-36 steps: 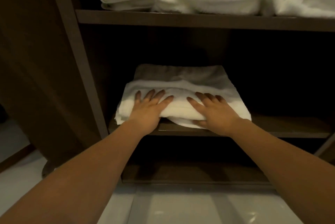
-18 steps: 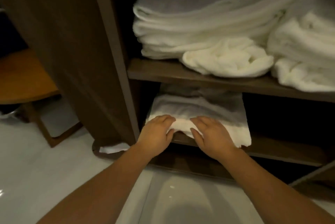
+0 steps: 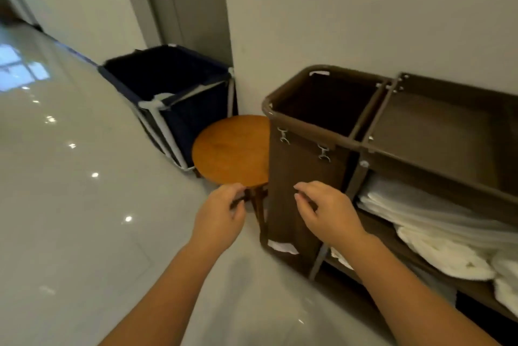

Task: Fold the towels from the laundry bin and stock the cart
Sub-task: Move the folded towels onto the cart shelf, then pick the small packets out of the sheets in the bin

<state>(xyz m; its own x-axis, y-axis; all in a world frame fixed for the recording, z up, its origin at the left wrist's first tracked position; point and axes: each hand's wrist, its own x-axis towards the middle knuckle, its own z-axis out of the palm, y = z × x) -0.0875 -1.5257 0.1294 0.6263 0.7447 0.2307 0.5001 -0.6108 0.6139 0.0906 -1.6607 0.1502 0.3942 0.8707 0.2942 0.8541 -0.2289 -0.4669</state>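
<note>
The left hand (image 3: pixel 221 214) and right hand (image 3: pixel 328 214) have let go of the folded towel they were pressing into the cart (image 3: pixel 308 135) a moment ago. They now hang loosely curled and hold nothing, and the view has swung toward the laundry bin (image 3: pixel 168 88) at 10 o'clock. That towel looks stocked, so fetching another is probably next. White towels (image 3: pixel 420 211) lie stacked in the cart at 4 o'clock, soft and thick, some rumpled; the bin's inside is too dark to tell if any remain

Hotel corridor: housekeeping cart (image 3: pixel 431 135) stocked with white towels (image 3: pixel 437 247).
</note>
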